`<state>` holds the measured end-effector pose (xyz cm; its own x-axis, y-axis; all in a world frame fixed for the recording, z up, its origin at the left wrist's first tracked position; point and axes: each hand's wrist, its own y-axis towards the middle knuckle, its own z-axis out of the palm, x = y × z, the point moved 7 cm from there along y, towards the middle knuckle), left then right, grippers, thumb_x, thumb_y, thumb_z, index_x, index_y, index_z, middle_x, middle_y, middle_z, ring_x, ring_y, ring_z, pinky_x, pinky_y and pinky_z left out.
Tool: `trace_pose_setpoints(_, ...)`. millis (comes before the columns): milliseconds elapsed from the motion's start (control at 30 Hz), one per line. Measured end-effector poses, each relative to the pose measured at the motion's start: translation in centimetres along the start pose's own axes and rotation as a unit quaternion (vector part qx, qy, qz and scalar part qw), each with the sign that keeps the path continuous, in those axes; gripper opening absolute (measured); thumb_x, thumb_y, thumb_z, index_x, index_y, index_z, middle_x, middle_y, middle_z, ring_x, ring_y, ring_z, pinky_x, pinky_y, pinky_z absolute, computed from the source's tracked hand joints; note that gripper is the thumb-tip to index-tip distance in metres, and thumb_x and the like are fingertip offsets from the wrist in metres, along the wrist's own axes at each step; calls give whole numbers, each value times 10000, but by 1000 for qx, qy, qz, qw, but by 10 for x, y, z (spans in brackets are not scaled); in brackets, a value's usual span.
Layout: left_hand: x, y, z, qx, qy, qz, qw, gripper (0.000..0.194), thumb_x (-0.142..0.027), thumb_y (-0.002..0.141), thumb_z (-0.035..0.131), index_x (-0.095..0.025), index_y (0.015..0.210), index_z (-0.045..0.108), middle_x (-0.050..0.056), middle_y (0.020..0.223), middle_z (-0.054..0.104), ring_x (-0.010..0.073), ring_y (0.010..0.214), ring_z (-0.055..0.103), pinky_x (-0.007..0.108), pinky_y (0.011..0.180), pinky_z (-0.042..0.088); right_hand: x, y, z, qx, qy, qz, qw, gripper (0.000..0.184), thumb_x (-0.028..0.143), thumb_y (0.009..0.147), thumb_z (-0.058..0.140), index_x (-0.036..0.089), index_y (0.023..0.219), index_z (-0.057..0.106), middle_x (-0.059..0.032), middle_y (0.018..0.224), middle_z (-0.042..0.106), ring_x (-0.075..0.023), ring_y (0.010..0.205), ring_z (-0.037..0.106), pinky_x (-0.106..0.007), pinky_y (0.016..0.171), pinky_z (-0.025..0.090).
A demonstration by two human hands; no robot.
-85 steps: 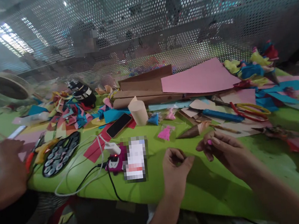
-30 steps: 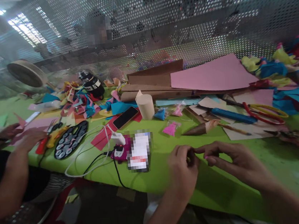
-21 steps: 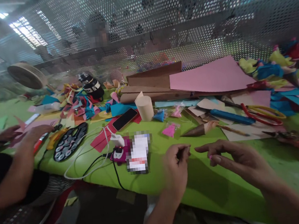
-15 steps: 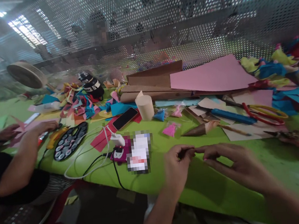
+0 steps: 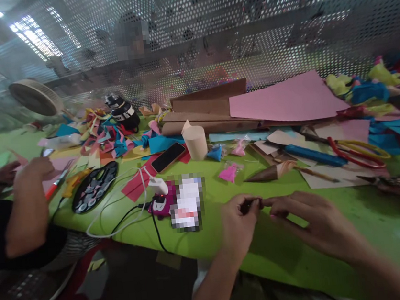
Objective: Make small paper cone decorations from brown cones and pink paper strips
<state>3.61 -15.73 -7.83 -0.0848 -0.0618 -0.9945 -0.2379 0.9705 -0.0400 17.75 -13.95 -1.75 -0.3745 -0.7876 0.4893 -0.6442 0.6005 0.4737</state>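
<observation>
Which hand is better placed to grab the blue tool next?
Probably the right hand: it is nearer the blue tool, while the left hand is farther off. Their fingertips appear to meet, though.

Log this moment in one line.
left hand: fingers pinched, contents unclear | right hand: pink bit at thumb, index at left hand | near: lit phone, hot-pink packet

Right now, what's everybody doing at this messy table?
One person's left grip is pinched, and the right grip has a fingertip against it or nearly so. Anything between them is too small to make out. Just beyond them on the green table lie a brown paper cone and a small pink packet. A lit phone lies to the left. Farther left, another person's hand is beside pink paper.
</observation>
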Motion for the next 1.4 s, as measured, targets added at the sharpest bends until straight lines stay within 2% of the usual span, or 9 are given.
trace_pose_setpoints(200,8,0,0,5,-44,-45,998,224,-319,828,652,-149,898,781,56,745,740,108,552,541,218,514,434,-2,-3,3,8,-13,-2,1000,151,231,964,540,260,887,666,-81,998,800,-232,748,756,-351,642,591)
trace_pose_setpoints(300,10,1,0,5,-64,-57,996,251,-363,795,702,-145,894,779,61,741,735,116,573,557,223,527,445,-4,-4,5,14,-14,2,1000,151,235,960,543,262,902,679,-84,1000,798,-240,770,757,-360,671,591)
trace_pose_setpoints(400,10,1,0,0,-70,-50,996,238,-355,782,716,-146,878,778,70,763,741,134,621,587,229,545,454,-2,-3,4,4,-10,-8,1000,143,208,948,556,259,900,680,-82,1000,799,-237,766,759,-352,669,587)
trace_pose_setpoints(533,9,1,-1,-2,-69,-43,997,220,-310,803,669,-136,888,774,48,703,703,110,565,536,221,524,424,0,-2,4,-1,-13,-18,1000,150,193,950,550,253,886,672,-88,1007,799,-230,747,758,-342,655,585)
trace_pose_setpoints(733,10,1,-1,-9,-72,-55,996,205,-293,797,667,-139,882,772,30,675,682,102,549,521,219,520,422,-2,-3,6,6,-10,-6,1000,158,211,955,542,255,904,685,-89,1023,796,-233,783,759,-356,689,596)
trace_pose_setpoints(1033,11,3,-5,-26,-96,-69,993,154,-263,783,658,-144,835,741,25,703,696,88,542,522,201,522,428,-3,1,0,5,42,27,999,148,237,961,554,262,862,660,-84,1047,796,-216,746,758,-326,640,594)
trace_pose_setpoints(1233,8,1,-3,-8,-112,-62,992,219,-319,821,651,-141,902,749,56,775,728,96,570,535,219,554,450,-3,2,0,-1,55,33,998,126,230,954,568,261,868,655,-80,1043,797,-228,778,765,-328,646,594)
trace_pose_setpoints(1400,8,1,-1,-3,-96,-46,994,262,-360,808,675,-134,919,749,51,738,690,110,577,521,239,562,430,-6,2,0,-8,71,45,996,115,222,938,594,260,860,669,-63,1031,800,-230,789,769,-323,657,602)
